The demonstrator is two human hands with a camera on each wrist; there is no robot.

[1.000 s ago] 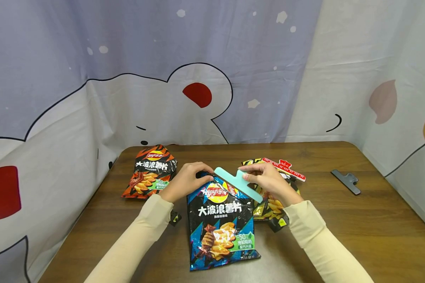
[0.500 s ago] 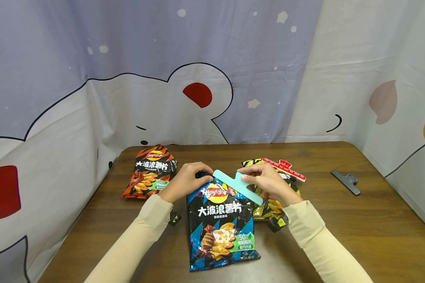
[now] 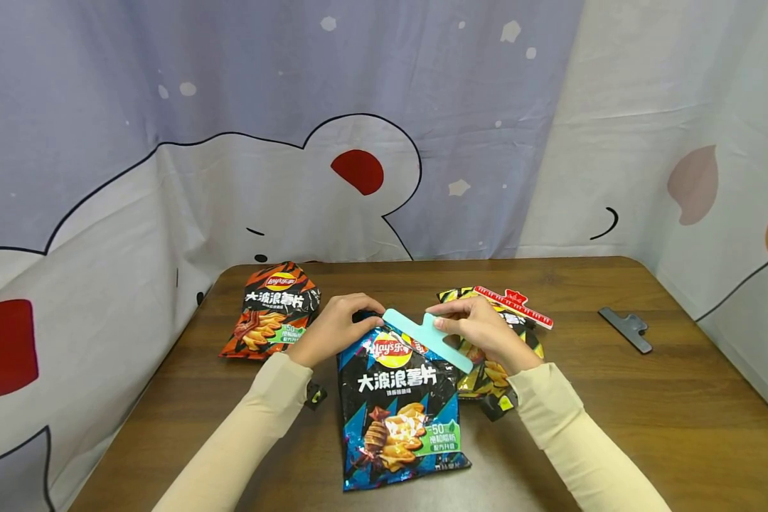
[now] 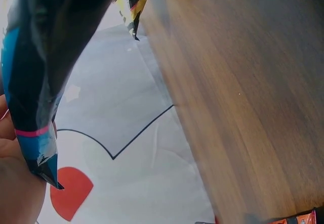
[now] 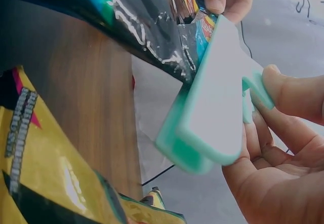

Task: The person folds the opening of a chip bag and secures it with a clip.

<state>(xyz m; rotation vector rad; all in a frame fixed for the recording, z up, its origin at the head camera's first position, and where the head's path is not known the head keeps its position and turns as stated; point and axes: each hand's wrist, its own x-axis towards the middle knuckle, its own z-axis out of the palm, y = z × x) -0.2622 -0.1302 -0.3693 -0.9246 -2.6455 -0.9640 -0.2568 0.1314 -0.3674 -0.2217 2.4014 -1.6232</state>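
Observation:
A blue-and-black chip bag (image 3: 390,419) lies in the middle of the table, its top edge folded down and lifted. My left hand (image 3: 336,331) pinches the fold at its left end; its fingers also show behind the bag in the left wrist view. My right hand (image 3: 486,334) squeezes the handle of a mint-green bag clip (image 3: 422,334) between thumb and fingers. Along the bag's folded top the clip lies slantwise. In the right wrist view the clip's two halves (image 5: 212,97) stand apart at the near end, the bag's folded edge reaching between them.
Behind my right hand lies a yellow-and-black chip bag (image 3: 493,377) with a red clip (image 3: 515,307) across its top. An orange chip bag (image 3: 272,313) is at the back left. To the right, a grey clip (image 3: 625,329) rests on the wooden table (image 3: 646,412). A patterned curtain hangs behind.
The mint-green clip and my right hand have shifted slightly left and down, further over the bag's folded top. My left hand and the blue bag have barely moved.

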